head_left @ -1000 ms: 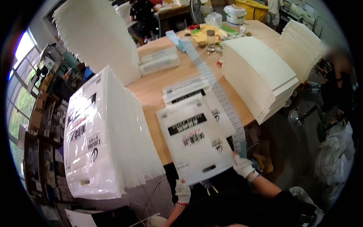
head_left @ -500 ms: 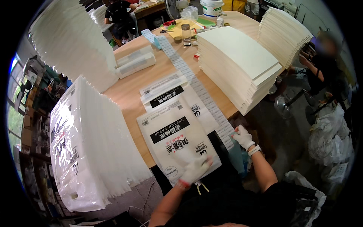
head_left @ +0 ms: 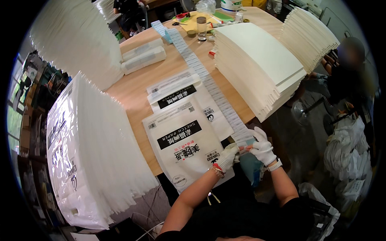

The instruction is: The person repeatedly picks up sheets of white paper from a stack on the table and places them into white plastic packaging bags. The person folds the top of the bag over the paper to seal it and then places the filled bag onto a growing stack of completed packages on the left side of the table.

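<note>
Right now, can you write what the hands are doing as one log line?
left hand: gloved, on label strip end | right hand: gloved, pinching same end | white paper pack: flat on table

This is a packing workshop for paper goods. A long pale wooden worktable (head_left: 132,90) carries tall fanned stacks of cream paper sheets (head_left: 257,60) on its right side and flat white printed plastic bags (head_left: 187,146) at its near edge. A long strip of white adhesive labels (head_left: 209,86) runs down the table's middle. Left of the table stands a thick bundle of white bags (head_left: 92,156); beyond that, cluttered storage shelves (head_left: 32,88).
</note>
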{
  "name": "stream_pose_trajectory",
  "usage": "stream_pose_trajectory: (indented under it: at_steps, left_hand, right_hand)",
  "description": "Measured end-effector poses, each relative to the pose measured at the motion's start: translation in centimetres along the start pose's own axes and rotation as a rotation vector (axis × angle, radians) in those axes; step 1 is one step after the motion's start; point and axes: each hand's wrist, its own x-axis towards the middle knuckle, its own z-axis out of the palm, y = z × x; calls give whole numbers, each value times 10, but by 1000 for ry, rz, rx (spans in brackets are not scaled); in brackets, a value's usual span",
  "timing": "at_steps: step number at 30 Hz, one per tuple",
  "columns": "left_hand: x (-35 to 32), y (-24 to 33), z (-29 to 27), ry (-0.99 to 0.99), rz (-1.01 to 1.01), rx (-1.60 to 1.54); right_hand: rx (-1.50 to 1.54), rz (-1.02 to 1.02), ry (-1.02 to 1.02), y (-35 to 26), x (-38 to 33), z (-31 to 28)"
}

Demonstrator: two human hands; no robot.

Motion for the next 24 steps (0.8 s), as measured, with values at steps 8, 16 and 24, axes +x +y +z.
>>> stream_pose_trajectory:
  at_steps: [8, 16, 24]
  left_hand:
    - [-13, 13, -7, 94, 79, 587]
    - [-147, -27, -129, 902, 1021, 1323]
    - [-222, -84, -163, 1241, 396, 1180]
  right_hand:
    - [314, 236, 18, -68, 28, -2]
    - [462, 260, -308, -107, 209, 223]
    - [221, 276, -331, -152, 256, 299]
